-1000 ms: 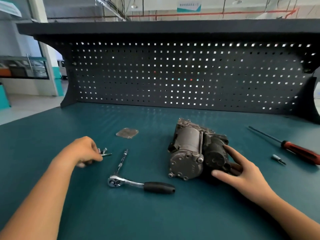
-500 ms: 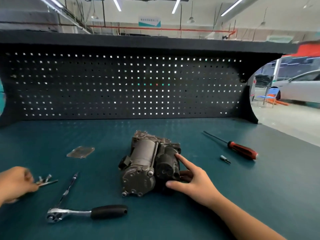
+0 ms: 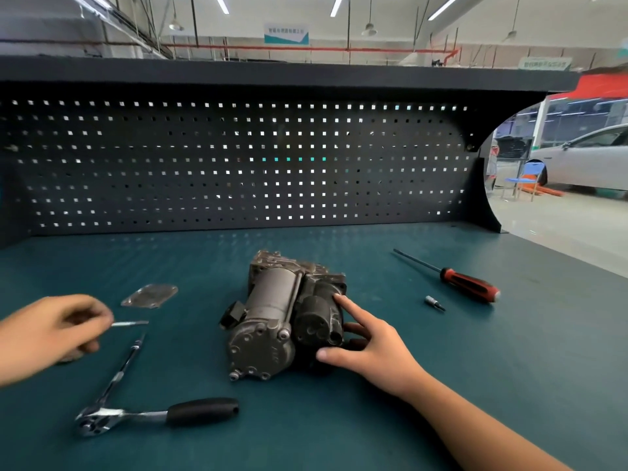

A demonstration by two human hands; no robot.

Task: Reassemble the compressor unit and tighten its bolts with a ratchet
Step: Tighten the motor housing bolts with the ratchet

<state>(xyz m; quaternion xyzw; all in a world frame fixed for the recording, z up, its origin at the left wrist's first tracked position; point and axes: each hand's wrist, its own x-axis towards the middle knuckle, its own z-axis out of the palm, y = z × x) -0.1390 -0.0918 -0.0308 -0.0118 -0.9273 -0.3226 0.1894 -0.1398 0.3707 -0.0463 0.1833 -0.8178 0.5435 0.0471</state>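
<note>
The compressor (image 3: 272, 311) is grey, the bench (image 3: 339, 436) teal, the pinched bolt (image 3: 131, 323) silver. Below it, the ratchet (image 3: 146, 418) is chrome with a black handle.

The left hand (image 3: 51, 329) and right hand (image 3: 370, 348) are bare; the right forearm (image 3: 475, 423) is bare too along its visible length.
</note>
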